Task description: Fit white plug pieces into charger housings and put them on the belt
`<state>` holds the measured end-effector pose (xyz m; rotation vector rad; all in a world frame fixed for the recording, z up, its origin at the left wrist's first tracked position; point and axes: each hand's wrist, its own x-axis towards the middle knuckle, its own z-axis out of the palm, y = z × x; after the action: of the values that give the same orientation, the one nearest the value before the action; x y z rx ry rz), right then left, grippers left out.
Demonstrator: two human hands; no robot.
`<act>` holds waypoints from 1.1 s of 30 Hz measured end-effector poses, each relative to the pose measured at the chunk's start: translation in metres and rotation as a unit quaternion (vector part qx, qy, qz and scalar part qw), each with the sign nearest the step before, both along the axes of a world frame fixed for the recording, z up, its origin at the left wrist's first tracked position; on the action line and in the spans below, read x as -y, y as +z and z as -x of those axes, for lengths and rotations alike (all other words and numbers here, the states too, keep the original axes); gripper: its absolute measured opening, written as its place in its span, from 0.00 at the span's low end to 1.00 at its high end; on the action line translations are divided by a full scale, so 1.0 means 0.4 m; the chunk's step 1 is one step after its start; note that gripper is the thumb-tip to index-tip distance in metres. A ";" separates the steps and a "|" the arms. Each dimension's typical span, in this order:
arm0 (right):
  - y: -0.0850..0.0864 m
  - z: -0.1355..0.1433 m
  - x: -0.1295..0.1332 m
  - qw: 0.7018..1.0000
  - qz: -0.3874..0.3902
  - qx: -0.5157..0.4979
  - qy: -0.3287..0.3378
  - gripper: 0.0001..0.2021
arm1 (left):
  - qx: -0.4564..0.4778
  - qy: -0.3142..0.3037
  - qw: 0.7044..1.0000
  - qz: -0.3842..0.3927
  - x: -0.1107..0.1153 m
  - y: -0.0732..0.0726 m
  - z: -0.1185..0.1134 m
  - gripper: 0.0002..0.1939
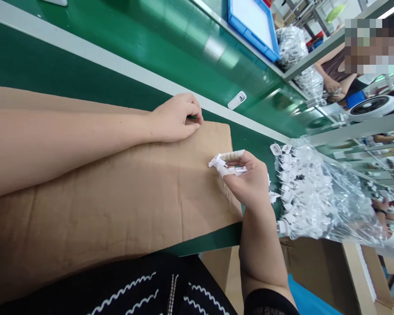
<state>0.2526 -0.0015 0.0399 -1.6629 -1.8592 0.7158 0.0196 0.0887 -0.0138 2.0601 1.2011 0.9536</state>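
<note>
A creased sheet of brown cardboard (pixel 128 197) covers the green bench in front of me. My left hand (pixel 175 118) rests near its far edge, fingers curled in toward the thumb, and nothing shows between them. Over the right end of the cardboard, my right hand (pixel 251 175) grips a small white plastic adapter-like part (pixel 218 161) between thumb and fingers. Pale wraps cover the tips of that thumb and a finger. More white plastic shows inside the palm, partly hidden by the fingers.
Right of my right hand lies a clear plastic bag (pixel 348 205) with many white plug-like parts (pixel 305 192). A white piece with a port (pixel 237 100) lies beyond the grey rail (pixel 118 65). Farther back are a blue tray (pixel 254 33) and a person's hands (pixel 332 86).
</note>
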 end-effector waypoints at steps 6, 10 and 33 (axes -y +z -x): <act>0.003 -0.014 -0.009 1.000 -0.002 0.011 -0.027 0.09 | -0.002 -0.001 1.000 0.000 0.000 0.000 0.001 0.11; -0.003 -0.015 -0.015 1.000 -0.004 0.004 -0.025 0.09 | -0.006 -0.003 1.000 0.002 0.000 0.001 0.002 0.10; -0.036 -0.012 -0.031 0.993 -0.058 0.078 0.063 0.16 | -0.071 0.053 0.992 0.085 -0.023 0.047 -0.025 0.14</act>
<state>0.2572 0.0108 0.0253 -1.5777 -2.0889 0.5303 0.0297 0.0980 0.0050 1.9726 1.4265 0.7340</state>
